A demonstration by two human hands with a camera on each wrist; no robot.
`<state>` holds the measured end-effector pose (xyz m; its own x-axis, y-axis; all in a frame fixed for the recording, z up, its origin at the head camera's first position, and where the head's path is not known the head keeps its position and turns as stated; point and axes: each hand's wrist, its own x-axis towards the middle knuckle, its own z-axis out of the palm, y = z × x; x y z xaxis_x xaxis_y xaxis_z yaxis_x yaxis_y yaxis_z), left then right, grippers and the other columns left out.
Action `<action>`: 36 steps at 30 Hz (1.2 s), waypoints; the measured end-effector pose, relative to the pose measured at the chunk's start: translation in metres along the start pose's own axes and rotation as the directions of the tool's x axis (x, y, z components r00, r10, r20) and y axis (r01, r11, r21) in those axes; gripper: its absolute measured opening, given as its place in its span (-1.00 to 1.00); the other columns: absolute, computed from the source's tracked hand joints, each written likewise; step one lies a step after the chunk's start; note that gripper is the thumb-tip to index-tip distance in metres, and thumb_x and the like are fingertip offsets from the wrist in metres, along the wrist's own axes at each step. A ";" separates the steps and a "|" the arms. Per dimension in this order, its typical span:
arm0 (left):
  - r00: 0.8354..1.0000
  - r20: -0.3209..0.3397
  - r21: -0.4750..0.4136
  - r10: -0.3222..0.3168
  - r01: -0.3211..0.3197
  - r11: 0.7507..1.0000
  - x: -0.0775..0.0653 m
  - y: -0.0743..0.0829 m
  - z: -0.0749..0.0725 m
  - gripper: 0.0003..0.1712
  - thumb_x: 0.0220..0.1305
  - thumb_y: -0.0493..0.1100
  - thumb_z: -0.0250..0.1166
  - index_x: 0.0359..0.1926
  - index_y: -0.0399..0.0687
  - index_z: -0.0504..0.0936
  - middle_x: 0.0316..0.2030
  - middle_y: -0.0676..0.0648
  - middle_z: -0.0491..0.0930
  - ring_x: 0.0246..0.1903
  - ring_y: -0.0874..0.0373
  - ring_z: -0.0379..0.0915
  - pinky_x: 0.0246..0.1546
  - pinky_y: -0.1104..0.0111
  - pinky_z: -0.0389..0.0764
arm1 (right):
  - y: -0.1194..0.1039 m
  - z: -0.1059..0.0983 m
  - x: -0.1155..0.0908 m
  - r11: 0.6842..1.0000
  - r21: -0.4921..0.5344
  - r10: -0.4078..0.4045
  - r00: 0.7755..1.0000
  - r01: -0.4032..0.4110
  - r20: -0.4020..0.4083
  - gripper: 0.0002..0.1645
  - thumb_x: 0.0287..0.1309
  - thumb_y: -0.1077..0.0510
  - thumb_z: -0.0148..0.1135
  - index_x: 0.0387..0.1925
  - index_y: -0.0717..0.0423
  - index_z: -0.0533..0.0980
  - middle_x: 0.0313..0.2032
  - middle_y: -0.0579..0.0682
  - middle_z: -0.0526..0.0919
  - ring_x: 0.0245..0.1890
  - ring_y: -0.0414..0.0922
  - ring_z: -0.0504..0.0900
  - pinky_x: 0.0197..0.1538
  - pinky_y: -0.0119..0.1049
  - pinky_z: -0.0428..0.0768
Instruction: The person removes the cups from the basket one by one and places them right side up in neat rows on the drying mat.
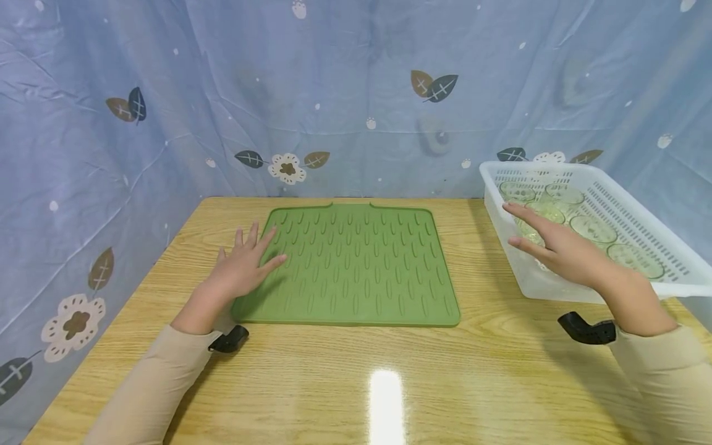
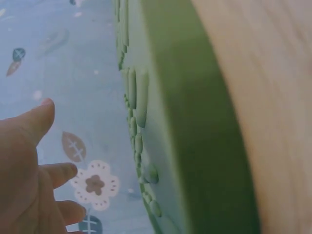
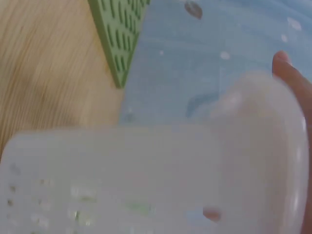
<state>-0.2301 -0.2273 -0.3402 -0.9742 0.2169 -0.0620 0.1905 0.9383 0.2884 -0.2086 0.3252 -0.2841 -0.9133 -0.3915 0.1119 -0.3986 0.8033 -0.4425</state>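
Observation:
My left hand (image 1: 236, 269) hovers at the left edge of a green ribbed mat (image 1: 361, 266), its fingers spread and nothing in them. In the left wrist view, the mat's thick side (image 2: 195, 122) runs beside the hand (image 2: 24, 170). Over the left side of a white plastic basket (image 1: 684, 253), my right hand (image 1: 573, 250) stretches out its fingers and holds nothing. Inside that basket lie several clear, greenish round pieces that look like glassware (image 1: 594, 228), partly hidden by the hand. The right wrist view is mostly filled by the basket's wall (image 3: 146, 161).
The wooden table (image 1: 311, 377) carries the mat in the middle and the basket at the right. A blue patterned curtain (image 1: 356, 93) hangs along the back and sides. Black wrist mounts (image 1: 586, 329) stick out below both hands.

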 end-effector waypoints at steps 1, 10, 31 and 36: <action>1.000 0.002 -0.001 -0.001 0.001 1.000 0.000 0.000 0.001 -0.07 0.57 0.36 -0.10 0.68 0.06 -0.21 0.58 -0.36 -0.45 0.49 -0.46 -0.62 0.27 -0.53 -0.36 | 0.003 -0.001 -0.001 1.000 -0.005 0.014 1.000 -0.014 0.009 -0.17 0.58 -0.02 0.06 0.66 -0.04 -0.06 0.58 0.32 -0.03 0.45 0.49 0.05 0.28 0.48 0.15; 1.000 0.016 -0.018 0.005 -0.005 1.000 0.001 -0.005 0.004 -0.04 0.56 0.37 -0.09 0.67 0.01 -0.21 0.58 -0.37 -0.45 0.49 -0.48 -0.64 0.25 -0.55 -0.38 | 0.024 -0.007 -0.007 0.998 -0.017 0.061 0.995 -0.060 0.074 -0.21 0.60 -0.04 0.02 0.64 0.07 -0.01 0.53 0.45 0.00 0.42 0.56 0.05 0.26 0.53 0.12; 0.990 0.091 -0.036 0.111 -0.108 0.993 0.002 -0.032 0.026 -0.04 0.58 0.32 -0.06 0.65 -0.18 -0.12 0.59 -0.39 -0.30 0.50 -0.51 -0.47 0.21 -0.59 -0.32 | 0.056 -0.014 -0.018 0.988 -0.045 0.149 0.986 -0.146 0.073 -0.25 0.61 -0.11 -0.04 0.60 0.17 0.10 0.45 0.51 0.15 0.32 0.61 0.17 0.18 0.55 0.20; 0.987 0.109 -0.035 0.121 -0.118 0.992 0.003 -0.033 0.032 -0.02 0.57 0.34 -0.08 0.64 -0.21 -0.13 0.59 -0.38 -0.31 0.51 -0.48 -0.47 0.23 -0.57 -0.29 | 0.060 -0.016 -0.020 0.985 -0.061 0.165 0.983 -0.160 0.086 -0.25 0.61 -0.11 -0.05 0.57 0.23 0.15 0.42 0.55 0.17 0.30 0.63 0.18 0.15 0.55 0.23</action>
<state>-0.2353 -0.2496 -0.3802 -0.9250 0.3570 -0.1302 0.2999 0.8962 0.3269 -0.2154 0.3881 -0.2990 -0.9559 -0.2912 -0.0395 -0.2519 0.8814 -0.3996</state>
